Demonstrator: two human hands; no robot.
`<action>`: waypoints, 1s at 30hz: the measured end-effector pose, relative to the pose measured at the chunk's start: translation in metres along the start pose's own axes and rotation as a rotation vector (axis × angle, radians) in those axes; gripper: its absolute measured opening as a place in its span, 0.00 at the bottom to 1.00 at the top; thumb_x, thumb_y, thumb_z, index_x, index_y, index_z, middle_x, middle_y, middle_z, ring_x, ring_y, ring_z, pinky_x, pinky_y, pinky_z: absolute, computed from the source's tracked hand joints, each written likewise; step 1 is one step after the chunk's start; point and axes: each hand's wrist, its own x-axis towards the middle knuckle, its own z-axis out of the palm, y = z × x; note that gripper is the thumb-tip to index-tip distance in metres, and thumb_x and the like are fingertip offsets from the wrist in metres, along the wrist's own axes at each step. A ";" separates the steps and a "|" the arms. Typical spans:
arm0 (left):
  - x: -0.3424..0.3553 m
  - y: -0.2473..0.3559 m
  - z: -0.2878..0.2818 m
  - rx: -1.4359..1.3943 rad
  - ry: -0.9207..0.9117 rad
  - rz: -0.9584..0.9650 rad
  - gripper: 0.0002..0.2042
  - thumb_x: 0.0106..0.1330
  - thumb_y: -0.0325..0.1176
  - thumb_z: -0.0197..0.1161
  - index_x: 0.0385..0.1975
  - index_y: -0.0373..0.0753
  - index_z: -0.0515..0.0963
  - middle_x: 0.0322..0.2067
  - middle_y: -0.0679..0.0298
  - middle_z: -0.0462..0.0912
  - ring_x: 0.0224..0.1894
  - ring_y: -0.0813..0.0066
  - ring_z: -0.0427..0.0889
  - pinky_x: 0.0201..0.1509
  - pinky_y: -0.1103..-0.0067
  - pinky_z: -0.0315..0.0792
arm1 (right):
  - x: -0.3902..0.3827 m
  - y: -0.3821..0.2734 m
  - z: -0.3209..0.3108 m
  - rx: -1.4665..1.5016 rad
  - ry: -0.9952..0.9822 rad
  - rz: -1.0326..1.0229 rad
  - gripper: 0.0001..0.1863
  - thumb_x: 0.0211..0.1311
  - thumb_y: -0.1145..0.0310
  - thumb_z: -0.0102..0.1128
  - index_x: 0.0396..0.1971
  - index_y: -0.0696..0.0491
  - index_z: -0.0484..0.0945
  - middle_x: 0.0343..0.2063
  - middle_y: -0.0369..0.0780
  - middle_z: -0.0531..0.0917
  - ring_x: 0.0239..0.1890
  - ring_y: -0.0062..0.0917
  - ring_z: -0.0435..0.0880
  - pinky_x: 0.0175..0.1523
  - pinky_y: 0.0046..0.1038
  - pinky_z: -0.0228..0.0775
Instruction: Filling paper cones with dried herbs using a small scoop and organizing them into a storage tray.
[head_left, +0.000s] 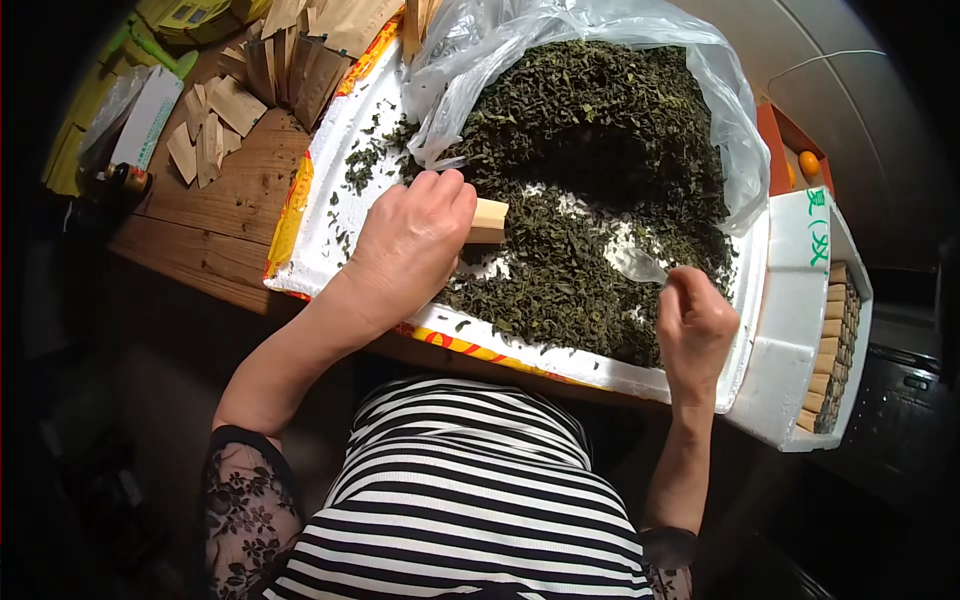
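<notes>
My left hand [415, 235] is closed around a small brown paper bag [488, 222], whose end sticks out to the right over the leaves. Between the fingers of my right hand [697, 325] is the handle of a clear plastic spoon [638, 265]. The spoon's bowl points left, down at a pale patch among the dried green leaves [570, 300]. These leaves spread across a white foam tray [325, 245] with yellow and red tape on its rim. Toward the back they heap up inside a clear plastic bag [738, 160], which lies opened around them.
At the right, a white foam box [785, 310] holds a row of upright brown paper bags [828, 350]. Behind it stands an orange-red box [775, 145] with an orange fruit [809, 163]. More flat paper bags [215, 120] lie on the wooden table [230, 225] at the left.
</notes>
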 end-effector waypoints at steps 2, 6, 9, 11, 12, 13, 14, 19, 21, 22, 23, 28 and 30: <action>0.000 0.002 0.004 0.079 0.003 0.017 0.09 0.48 0.23 0.64 0.30 0.37 0.74 0.32 0.61 0.74 0.37 0.64 0.77 0.37 0.71 0.74 | -0.004 -0.003 0.008 0.046 0.023 0.004 0.04 0.58 0.82 0.59 0.31 0.59 0.81 0.18 0.38 0.80 0.18 0.16 0.75 0.25 0.21 0.66; 0.006 0.010 0.008 0.030 -0.014 0.024 0.10 0.47 0.21 0.65 0.29 0.37 0.74 0.32 0.60 0.74 0.38 0.64 0.78 0.37 0.71 0.75 | -0.004 -0.016 0.017 0.112 0.074 0.030 0.04 0.56 0.83 0.58 0.28 0.59 0.81 0.16 0.41 0.81 0.16 0.21 0.79 0.22 0.24 0.68; 0.009 0.015 0.013 -0.029 -0.022 0.016 0.10 0.47 0.21 0.65 0.29 0.36 0.74 0.32 0.60 0.74 0.38 0.62 0.79 0.38 0.70 0.77 | -0.006 -0.017 0.028 0.209 0.047 0.037 0.04 0.59 0.81 0.59 0.31 0.60 0.83 0.17 0.35 0.81 0.17 0.11 0.74 0.22 0.18 0.62; 0.014 0.018 0.016 -0.069 -0.022 0.016 0.10 0.47 0.21 0.65 0.29 0.35 0.74 0.32 0.59 0.74 0.38 0.61 0.79 0.38 0.69 0.77 | -0.006 -0.017 0.031 0.256 0.027 0.070 0.05 0.59 0.80 0.59 0.31 0.60 0.83 0.17 0.35 0.81 0.17 0.11 0.74 0.22 0.18 0.61; 0.016 0.020 0.017 -0.088 -0.049 0.012 0.10 0.48 0.21 0.64 0.31 0.35 0.73 0.33 0.59 0.73 0.39 0.60 0.78 0.40 0.68 0.77 | -0.005 -0.017 0.034 0.301 0.007 0.100 0.05 0.60 0.80 0.59 0.31 0.60 0.84 0.17 0.34 0.82 0.17 0.10 0.73 0.22 0.17 0.60; 0.018 0.022 0.017 -0.106 -0.074 0.006 0.11 0.50 0.22 0.63 0.32 0.35 0.71 0.34 0.58 0.73 0.39 0.59 0.78 0.43 0.67 0.77 | -0.004 -0.015 0.037 0.355 0.004 0.122 0.05 0.61 0.79 0.59 0.31 0.60 0.84 0.17 0.32 0.81 0.17 0.09 0.73 0.21 0.15 0.59; 0.021 0.024 0.017 -0.105 -0.074 0.008 0.11 0.50 0.22 0.63 0.32 0.35 0.71 0.34 0.58 0.73 0.39 0.59 0.78 0.43 0.67 0.77 | -0.003 -0.015 0.036 0.356 0.006 0.123 0.05 0.61 0.79 0.59 0.31 0.60 0.84 0.17 0.32 0.81 0.17 0.09 0.73 0.21 0.15 0.59; 0.025 0.030 0.019 -0.216 -0.084 0.003 0.12 0.51 0.23 0.64 0.34 0.34 0.71 0.36 0.57 0.73 0.42 0.56 0.78 0.45 0.66 0.77 | 0.008 -0.025 0.020 0.481 -0.002 0.187 0.05 0.62 0.79 0.59 0.33 0.60 0.83 0.16 0.30 0.78 0.18 0.08 0.72 0.21 0.14 0.58; 0.025 0.030 0.016 -0.287 -0.075 -0.016 0.14 0.51 0.24 0.64 0.37 0.34 0.72 0.38 0.56 0.74 0.43 0.55 0.78 0.47 0.66 0.77 | 0.011 -0.030 0.014 0.462 -0.002 0.147 0.05 0.61 0.80 0.59 0.34 0.60 0.83 0.17 0.30 0.79 0.18 0.08 0.72 0.22 0.14 0.59; 0.025 0.030 0.014 -0.356 -0.068 -0.034 0.16 0.51 0.24 0.63 0.40 0.33 0.73 0.40 0.55 0.75 0.45 0.54 0.78 0.48 0.66 0.76 | 0.013 -0.033 0.011 0.443 -0.001 0.108 0.05 0.61 0.80 0.60 0.34 0.60 0.83 0.18 0.31 0.80 0.19 0.08 0.73 0.23 0.14 0.61; 0.024 0.029 0.014 -0.356 -0.062 -0.032 0.16 0.51 0.24 0.63 0.40 0.33 0.73 0.40 0.55 0.75 0.45 0.54 0.78 0.48 0.66 0.76 | 0.014 -0.035 0.010 0.407 0.009 0.010 0.05 0.60 0.81 0.60 0.35 0.61 0.83 0.21 0.34 0.82 0.22 0.10 0.76 0.26 0.15 0.66; 0.018 0.024 0.010 -0.720 0.093 -0.058 0.23 0.51 0.22 0.67 0.49 0.30 0.73 0.47 0.51 0.77 0.50 0.53 0.79 0.54 0.70 0.74 | 0.023 -0.058 -0.011 0.187 0.129 -0.350 0.10 0.55 0.87 0.62 0.37 0.61 0.80 0.26 0.43 0.84 0.23 0.25 0.82 0.30 0.23 0.73; 0.015 0.023 0.008 -0.758 0.099 -0.076 0.23 0.50 0.21 0.69 0.50 0.31 0.74 0.48 0.51 0.78 0.51 0.55 0.79 0.55 0.71 0.74 | 0.026 -0.067 -0.016 0.112 0.203 -0.507 0.12 0.52 0.89 0.62 0.37 0.61 0.80 0.25 0.45 0.82 0.22 0.31 0.81 0.29 0.26 0.72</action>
